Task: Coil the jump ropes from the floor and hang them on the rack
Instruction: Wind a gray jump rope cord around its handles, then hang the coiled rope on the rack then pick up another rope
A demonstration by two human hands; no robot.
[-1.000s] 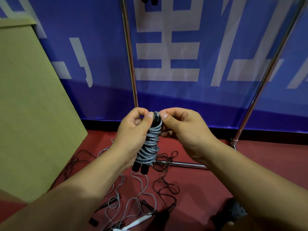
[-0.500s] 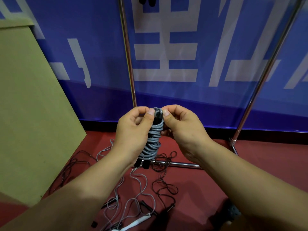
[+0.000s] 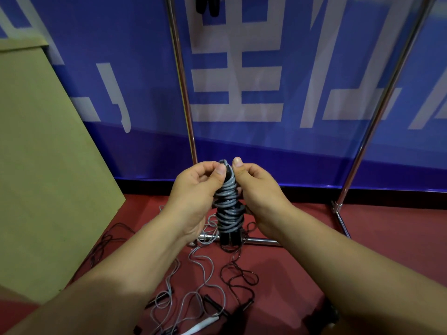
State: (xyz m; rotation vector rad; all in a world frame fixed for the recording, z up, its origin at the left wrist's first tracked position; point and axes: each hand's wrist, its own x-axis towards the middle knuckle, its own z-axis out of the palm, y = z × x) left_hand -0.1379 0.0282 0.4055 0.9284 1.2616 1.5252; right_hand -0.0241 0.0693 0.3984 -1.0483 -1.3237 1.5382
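A grey jump rope is wound tightly round its two black handles into an upright bundle, held in front of me. My left hand pinches the bundle's top from the left, thumb on the grey loop. My right hand grips it from the right, thumb up beside the top. The black handle ends stick out below. The metal rack stands behind, with two uprights and a floor bar. Black handles hang at the top edge of the view.
Several loose ropes, grey and thin black, lie tangled on the red floor below my hands. A cardboard sheet leans at the left. A blue banner covers the wall behind the rack.
Both hands have lifted the wound bundle slightly and drawn closer together at its top. The right thumb now points upward beside the loop.
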